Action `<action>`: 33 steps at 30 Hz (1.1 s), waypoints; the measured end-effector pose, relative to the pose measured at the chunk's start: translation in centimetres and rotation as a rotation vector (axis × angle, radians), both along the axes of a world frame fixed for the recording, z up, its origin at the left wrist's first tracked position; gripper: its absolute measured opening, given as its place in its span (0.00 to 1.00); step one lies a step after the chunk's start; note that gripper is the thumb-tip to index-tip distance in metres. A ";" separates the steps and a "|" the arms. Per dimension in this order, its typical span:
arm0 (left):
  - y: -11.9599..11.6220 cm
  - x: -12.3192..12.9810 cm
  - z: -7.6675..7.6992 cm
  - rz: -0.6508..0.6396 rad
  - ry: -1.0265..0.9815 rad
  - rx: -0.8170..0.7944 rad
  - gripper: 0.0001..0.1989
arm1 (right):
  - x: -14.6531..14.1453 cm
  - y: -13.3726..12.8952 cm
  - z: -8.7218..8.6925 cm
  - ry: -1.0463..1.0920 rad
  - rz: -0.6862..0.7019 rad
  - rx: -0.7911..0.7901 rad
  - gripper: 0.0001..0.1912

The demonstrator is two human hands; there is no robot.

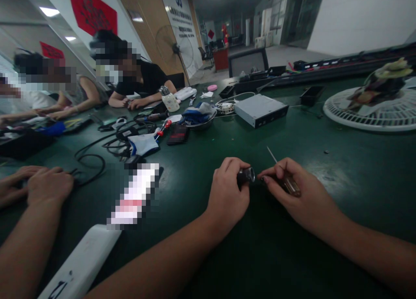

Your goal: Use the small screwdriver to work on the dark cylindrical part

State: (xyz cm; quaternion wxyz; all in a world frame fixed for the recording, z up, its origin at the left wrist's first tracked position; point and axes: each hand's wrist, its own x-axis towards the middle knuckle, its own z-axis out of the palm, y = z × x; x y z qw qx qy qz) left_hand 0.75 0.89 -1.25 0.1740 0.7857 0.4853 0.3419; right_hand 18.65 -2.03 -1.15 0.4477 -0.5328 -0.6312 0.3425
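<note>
Fingers of my left hand (230, 190) wrap round a dark cylindrical part (246, 175), whose shiny round end faces right. To the right of it, my right hand (297, 188) holds a screwdriver (292, 187) with a brownish translucent handle against the palm. The thin metal shaft points up and to the left, away from the dark part. Between the right thumb and index finger sits a small dark piece (262, 179), too small to name. It is near the cylinder's open-looking end, with a narrow gap between them. Both hands are just above the green tabletop (247, 255).
A phone (138, 195) and a white device (84, 260) lie at left, beside another person's hands (48, 184). Further back are a grey drive box (260, 108), a black tray (311, 95), a white fan grille (373, 112), cables, and red-handled screwdrivers (164, 128). People sit at back left.
</note>
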 end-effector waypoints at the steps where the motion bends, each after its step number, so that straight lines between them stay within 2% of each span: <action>1: 0.0 0.0 0.1 -0.011 -0.003 -0.001 0.16 | 0.0 0.1 0.0 0.051 -0.019 0.000 0.12; 4: -0.1 0.1 0.2 -0.036 -0.013 0.003 0.16 | 0.1 0.2 -0.3 0.162 -0.060 0.019 0.14; 9: 0.0 0.1 0.1 -0.060 -0.026 0.011 0.14 | 0.1 0.3 -0.7 0.232 -0.093 0.049 0.17; 17: 0.0 0.0 0.2 -0.157 -0.018 0.010 0.14 | 0.1 0.3 -0.5 0.250 -0.056 0.045 0.18; 22: 0.1 -0.1 0.1 -0.198 -0.008 0.045 0.15 | 0.2 0.4 -0.5 0.160 -0.100 0.020 0.19; 27: 0.0 -0.1 0.1 -0.249 -0.007 0.090 0.17 | 0.3 0.5 -0.8 0.133 -0.056 -0.034 0.20; 30: -0.1 0.0 0.3 -0.214 -0.027 0.067 0.16 | 0.2 0.5 -0.7 0.121 -0.064 -0.031 0.17; 33: -0.1 0.1 0.3 -0.102 -0.050 0.045 0.15 | 0.1 0.4 -0.4 0.114 -0.105 -0.012 0.11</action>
